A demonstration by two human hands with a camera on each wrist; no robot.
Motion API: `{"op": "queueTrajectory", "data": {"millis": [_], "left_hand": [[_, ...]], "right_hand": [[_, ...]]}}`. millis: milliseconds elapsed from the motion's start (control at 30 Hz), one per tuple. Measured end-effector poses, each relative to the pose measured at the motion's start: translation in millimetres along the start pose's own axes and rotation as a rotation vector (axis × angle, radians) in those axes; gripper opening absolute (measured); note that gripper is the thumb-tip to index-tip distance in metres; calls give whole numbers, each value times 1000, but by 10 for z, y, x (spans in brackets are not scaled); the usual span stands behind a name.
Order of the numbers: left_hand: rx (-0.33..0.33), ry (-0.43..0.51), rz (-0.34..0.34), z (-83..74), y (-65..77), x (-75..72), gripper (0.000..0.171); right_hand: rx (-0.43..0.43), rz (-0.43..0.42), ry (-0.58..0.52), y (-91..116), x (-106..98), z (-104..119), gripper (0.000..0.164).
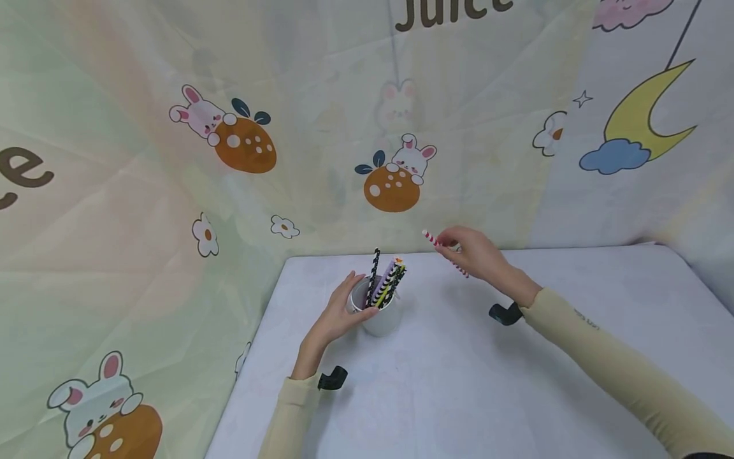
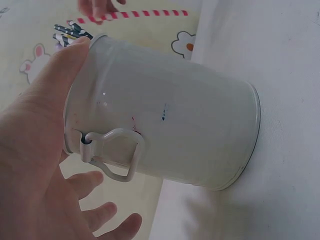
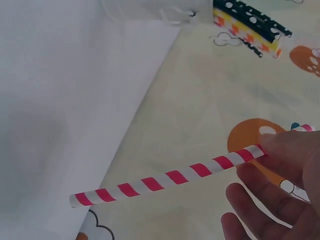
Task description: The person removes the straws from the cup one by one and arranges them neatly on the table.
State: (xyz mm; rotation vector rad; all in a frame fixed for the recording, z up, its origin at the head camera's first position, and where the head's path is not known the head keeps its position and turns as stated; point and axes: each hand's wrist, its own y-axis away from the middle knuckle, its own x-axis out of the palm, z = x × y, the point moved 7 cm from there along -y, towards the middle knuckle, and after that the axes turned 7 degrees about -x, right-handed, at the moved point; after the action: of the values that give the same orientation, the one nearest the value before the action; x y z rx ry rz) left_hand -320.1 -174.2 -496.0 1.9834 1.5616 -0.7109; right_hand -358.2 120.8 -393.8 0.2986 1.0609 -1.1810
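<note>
A white metal bucket (image 1: 383, 324) stands on the table, with a small loop handle (image 2: 120, 175) on its side. My left hand (image 1: 335, 317) holds it at the rim, thumb on the near side and fingers round the left. Several patterned paper straws (image 1: 387, 285) lean inside the bucket, among them black-and-white, yellow and lilac ones. To the right of the bucket, my right hand (image 1: 474, 256) pinches a red-and-white striped paper straw (image 3: 176, 177) between thumb and finger. This straw is tilted in the air, apart from the bucket. The other right fingers are loosely bent.
A white cloth-like surface covers the table (image 1: 459, 389). Behind and to the left hangs a printed backdrop (image 1: 321, 146) with rabbits, flowers and a moon, close to the table's back edge. A black wrist-mounted piece (image 1: 506, 313) juts from the right sleeve.
</note>
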Motion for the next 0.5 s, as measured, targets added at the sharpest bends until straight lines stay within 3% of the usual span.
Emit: {"op": "queueTrajectory", "data": {"millis": [300,500], "left_hand": [[-13,2,0,20,-9,5,87],[-23,7,-2,20,-8,5,88]], "right_hand": [[-89,214,400,-141,296,-179,16],[-94,310,566,-215,588,-322,16]]}}
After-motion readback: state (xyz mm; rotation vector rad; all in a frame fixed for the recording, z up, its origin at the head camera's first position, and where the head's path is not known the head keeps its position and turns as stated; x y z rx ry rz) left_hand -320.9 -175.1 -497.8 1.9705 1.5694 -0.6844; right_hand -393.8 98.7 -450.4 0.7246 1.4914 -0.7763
